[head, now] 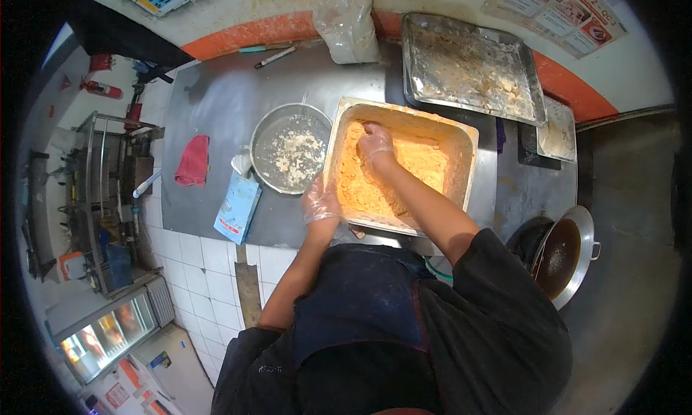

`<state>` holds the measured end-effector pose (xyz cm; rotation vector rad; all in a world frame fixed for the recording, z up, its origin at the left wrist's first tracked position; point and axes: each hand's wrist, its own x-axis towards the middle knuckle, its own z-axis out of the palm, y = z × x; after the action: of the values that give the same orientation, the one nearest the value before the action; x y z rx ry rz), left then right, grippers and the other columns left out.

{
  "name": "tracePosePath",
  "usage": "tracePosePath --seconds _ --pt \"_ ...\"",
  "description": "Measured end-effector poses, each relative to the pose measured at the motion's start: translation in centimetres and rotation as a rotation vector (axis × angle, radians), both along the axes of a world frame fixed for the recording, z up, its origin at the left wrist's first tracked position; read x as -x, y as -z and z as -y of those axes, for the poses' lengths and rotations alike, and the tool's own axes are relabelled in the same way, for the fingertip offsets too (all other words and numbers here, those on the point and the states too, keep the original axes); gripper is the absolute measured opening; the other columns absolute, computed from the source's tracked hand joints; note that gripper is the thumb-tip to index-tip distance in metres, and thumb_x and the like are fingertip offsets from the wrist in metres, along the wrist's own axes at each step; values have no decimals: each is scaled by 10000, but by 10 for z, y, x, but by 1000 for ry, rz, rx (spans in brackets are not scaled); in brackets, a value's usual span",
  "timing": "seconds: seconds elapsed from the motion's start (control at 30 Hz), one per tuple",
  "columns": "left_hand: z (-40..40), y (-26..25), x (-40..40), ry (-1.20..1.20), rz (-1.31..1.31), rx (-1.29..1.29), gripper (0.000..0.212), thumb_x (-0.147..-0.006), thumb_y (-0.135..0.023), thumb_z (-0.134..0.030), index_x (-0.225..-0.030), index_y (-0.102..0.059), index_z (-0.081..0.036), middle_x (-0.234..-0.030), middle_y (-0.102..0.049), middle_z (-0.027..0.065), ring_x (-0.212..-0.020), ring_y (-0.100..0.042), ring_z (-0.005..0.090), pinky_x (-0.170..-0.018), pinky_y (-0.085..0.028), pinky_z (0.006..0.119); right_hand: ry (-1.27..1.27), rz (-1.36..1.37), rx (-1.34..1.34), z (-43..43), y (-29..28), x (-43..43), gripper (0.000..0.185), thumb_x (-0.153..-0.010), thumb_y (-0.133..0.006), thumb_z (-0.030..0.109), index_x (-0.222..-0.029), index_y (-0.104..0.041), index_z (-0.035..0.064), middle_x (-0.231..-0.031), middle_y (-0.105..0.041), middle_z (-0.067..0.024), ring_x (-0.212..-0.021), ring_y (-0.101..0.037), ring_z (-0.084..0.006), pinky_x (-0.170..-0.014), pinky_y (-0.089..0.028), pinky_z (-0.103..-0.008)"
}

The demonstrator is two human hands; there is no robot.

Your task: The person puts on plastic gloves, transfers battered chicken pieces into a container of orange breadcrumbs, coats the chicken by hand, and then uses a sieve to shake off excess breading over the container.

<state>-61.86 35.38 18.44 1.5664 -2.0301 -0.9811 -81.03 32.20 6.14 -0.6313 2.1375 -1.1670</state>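
Note:
A deep rectangular tub (469,161) holds orange, crumbly flour-like mix (427,158). Inside it, at the upper left of the mix, is my right hand (376,143) in a clear plastic glove, its fingers curled and partly sunk in the mix; whether they hold any is unclear. My left hand (321,200), gloved the same way, grips the tub's left wall near the lower corner. Just left of the tub stands a round metal sieve (259,171) with pale crumbs (296,151) in it.
A blue carton (238,207) and a red cloth (192,161) lie left on the steel table (227,101). Behind are a marker (275,57), a plastic bag (348,28) and a floury metal tray (470,66). A wok of dark liquid (562,255) stands at the right.

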Motion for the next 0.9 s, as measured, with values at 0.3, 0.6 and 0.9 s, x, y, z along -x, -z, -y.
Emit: tracePosePath --seconds 0.3,0.6,0.9 --pt "-4 9 2 -67 -236 -53 240 -936 -584 -113 -1138 -647 0 -949 -696 202 -852 -665 335 -780 -511 388 -764 -29 -310 -47 -58 -2 391 -777 -625 101 -1161 -695 79 -1094 -712 -174 -950 -687 -321 -804 -537 -384" --pt "-2 38 -7 -62 -310 -117 215 -953 -577 -119 -1141 -621 -24 -903 -684 216 -800 -659 341 -738 -508 405 -958 -781 -492 -49 -77 11 663 -871 -577 245 -1465 -391 17 -1567 -350 -148 -1438 -337 -297 -1200 -198 -448" --pt "-4 44 -6 -64 -382 -2 199 -949 -587 -126 -1101 -633 -6 -912 -678 217 -800 -647 343 -743 -501 409 -686 -1035 -840 -106 -67 31 678 -887 -574 327 -1455 -413 -7 -1491 -444 -184 -1410 -385 -286 -1175 -225 -446"
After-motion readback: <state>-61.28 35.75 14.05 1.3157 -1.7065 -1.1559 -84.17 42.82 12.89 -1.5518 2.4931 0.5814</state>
